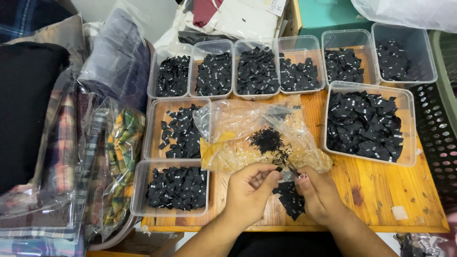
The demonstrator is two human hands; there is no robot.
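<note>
Head view: left hand [250,188] pinches a black label [278,169]; right hand [318,194] grips small snips [291,170] at it, over a label pile [290,199]. Bag [257,135] at 12 o'clock catches trimmings. Tubs [366,123] ring the counter [381,190], sorted.

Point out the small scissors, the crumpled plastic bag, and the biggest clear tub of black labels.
small metal scissors [291,170], head view, blades.
crumpled clear plastic bag [228,119], head view, upper left part.
biggest clear plastic tub of black labels [408,124], head view, right wall.
</note>
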